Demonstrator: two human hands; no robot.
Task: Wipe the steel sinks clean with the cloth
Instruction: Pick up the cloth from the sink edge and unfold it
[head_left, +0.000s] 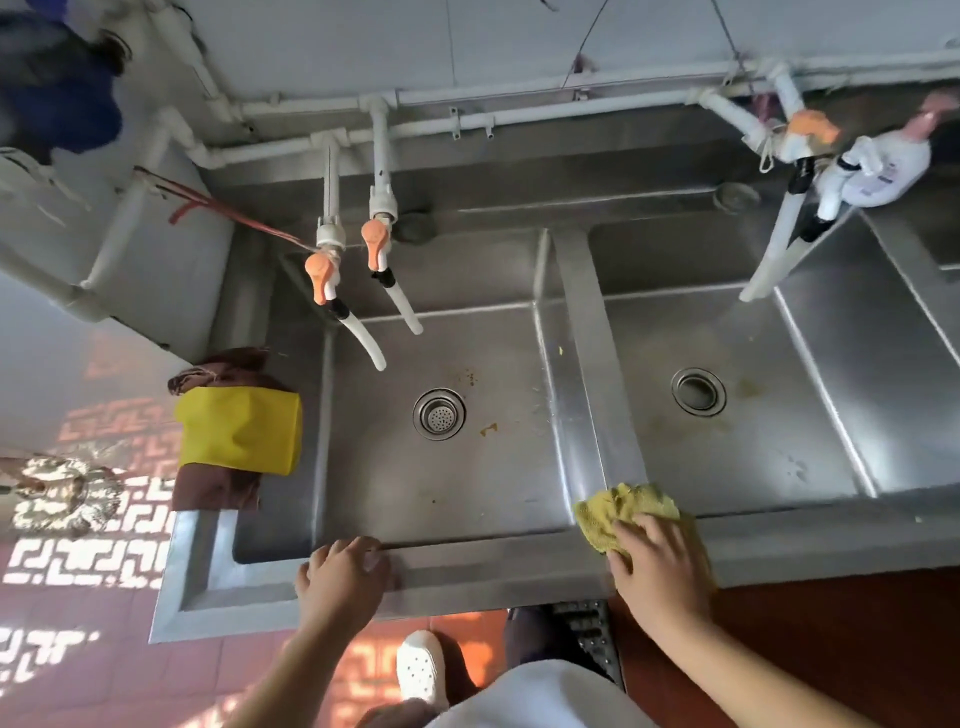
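Note:
A steel sink unit lies below me with a left basin (395, 467) and a middle basin (753, 457), each with a round drain; brown and orange stains mark both floors. My right hand (660, 566) presses a crumpled yellow cloth (618, 512) onto the front rim where the divider (597, 364) between the basins meets it. My left hand (343, 577) rests on the front rim (467, 571) of the left basin, fingers curled over the edge, holding nothing.
Two taps with orange handles (348, 265) hang over the left basin, another tap (800, 140) over the middle one, next to a white bottle (878, 166). Yellow and brown cloths (239, 431) drape the left rim. A third basin (924, 332) lies at right. A mop (62, 488) lies on the tiled floor.

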